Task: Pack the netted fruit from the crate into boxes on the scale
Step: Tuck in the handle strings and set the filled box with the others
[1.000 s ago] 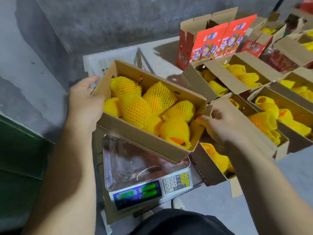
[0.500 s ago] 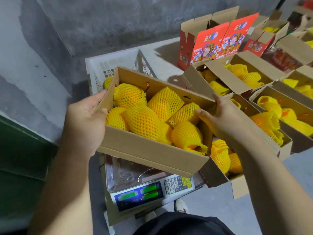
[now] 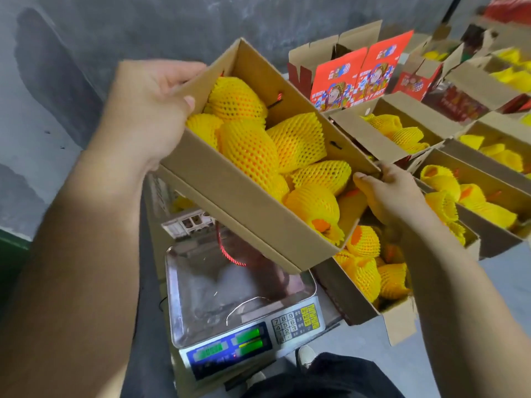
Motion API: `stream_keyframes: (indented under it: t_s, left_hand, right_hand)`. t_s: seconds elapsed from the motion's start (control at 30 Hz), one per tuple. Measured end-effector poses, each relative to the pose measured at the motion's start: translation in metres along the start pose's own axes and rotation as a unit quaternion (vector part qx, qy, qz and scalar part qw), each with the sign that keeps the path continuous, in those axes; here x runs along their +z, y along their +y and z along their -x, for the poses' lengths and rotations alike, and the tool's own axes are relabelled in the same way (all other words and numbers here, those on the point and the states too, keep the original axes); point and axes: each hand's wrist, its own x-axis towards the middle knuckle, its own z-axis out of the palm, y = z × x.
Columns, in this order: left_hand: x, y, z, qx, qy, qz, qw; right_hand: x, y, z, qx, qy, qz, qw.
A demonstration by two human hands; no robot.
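Box (image 3: 244,196) of netted fruit (image 3: 247,145) tilted above scale (image 3: 241,305); left hand (image 3: 146,110), right hand (image 3: 388,193) grip its ends.

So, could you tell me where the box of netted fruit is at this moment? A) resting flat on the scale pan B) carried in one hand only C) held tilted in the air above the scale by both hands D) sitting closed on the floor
C: the box of netted fruit hangs tilted, clear of the bare scale pan, with the left hand gripping its far end and the right hand its near end.
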Motion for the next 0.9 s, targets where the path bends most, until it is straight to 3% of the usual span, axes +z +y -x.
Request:
stream_keyframes:
  t_s: [0.17,0.37,0.53,0.7,0.9]
  left_hand:
    - [0.054,0.019,-0.084,0.096,-0.049,-0.041,0.993]
    - [0.139,0.004,-0.184,0.134,-0.104,-0.118,0.978]
    - [0.19,-0.039,-0.236,0.107,-0.114,-0.149,0.976]
    - [0.183,-0.066,-0.261,0.044,-0.104,-0.139,0.984]
    - [0.171,-0.071,-0.25,0.047,-0.097,-0.127,0.986]
  right_hand:
    - [-0.014,-0.01,-0.037,0.012,0.045,-0.088,0.995]
    - [-0.022,-0.008,-0.103,0.082,0.057,-0.107,0.989]
    - [-0.024,-0.007,-0.146,0.084,0.018,-0.068,0.994]
    - [-0.013,-0.013,-0.17,0.022,-0.028,0.058,0.998]
    - [-0.002,0.011,-0.167,-0.022,-0.049,0.093,0.994]
